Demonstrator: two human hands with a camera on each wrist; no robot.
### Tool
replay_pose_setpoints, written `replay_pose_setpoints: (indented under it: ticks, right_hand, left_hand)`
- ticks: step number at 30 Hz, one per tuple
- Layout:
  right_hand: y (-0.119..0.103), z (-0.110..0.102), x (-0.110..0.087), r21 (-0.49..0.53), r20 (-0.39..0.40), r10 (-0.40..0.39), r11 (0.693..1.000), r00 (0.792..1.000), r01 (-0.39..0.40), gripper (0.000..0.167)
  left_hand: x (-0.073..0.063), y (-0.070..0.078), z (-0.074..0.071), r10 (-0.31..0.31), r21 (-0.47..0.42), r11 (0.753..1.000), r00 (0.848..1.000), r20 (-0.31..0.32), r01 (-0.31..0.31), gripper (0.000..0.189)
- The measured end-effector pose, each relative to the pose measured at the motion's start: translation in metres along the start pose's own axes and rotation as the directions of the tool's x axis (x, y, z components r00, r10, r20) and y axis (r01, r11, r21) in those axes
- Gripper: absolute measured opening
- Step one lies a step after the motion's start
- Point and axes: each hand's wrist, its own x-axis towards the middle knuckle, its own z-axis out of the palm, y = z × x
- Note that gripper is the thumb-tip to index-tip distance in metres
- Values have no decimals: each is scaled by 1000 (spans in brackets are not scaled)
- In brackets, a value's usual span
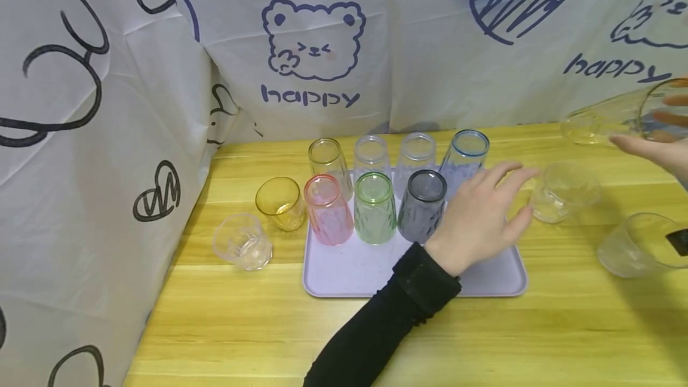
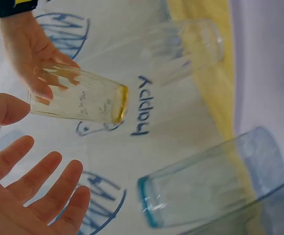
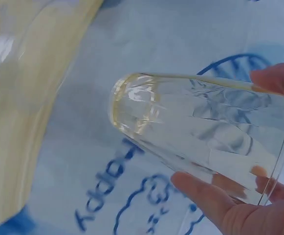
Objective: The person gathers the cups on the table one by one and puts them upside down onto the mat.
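My right hand (image 1: 663,151) grips a tall, pale yellow clear glass (image 1: 604,118) near its rim, at the right edge of the head view. The glass lies sideways in the air, its base pointing left; the right wrist view shows fingers on one side and the thumb (image 3: 200,193) on the other. My left hand (image 1: 475,217) hovers over the right part of a lilac tray (image 1: 344,279), fingers spread, holding nothing. Near it stand upside-down tumblers: a dark grey one (image 1: 421,208), a blue-rimmed one (image 1: 464,157), a green one (image 1: 375,211) and a pink one (image 1: 328,214).
Behind the front tumblers are a brownish one (image 1: 328,160) and two clear ones. Left of the tray stand an amber glass (image 1: 285,211) and a short clear glass (image 1: 249,249). Right of it are a clear glass (image 1: 553,199) and another (image 1: 626,249). A patterned cloth (image 1: 430,76) hangs behind.
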Motion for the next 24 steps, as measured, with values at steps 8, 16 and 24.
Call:
replay_pose_setpoints:
  ticks: [8,16,24]
  right_hand:
    - [-40,12,-33,137,-18,-210,968,977,211,78]
    - [-60,33,-58,484,43,-360,824,932,296,81]
    - [-73,63,-82,941,0,-479,297,878,162,84]
  left_hand:
    - [-11,-15,-28,-43,-136,991,979,-198,16,45]
    - [-27,-44,-46,-133,-298,955,920,-370,18,42]
    - [-41,-68,-62,-195,-380,925,851,-487,-5,45]
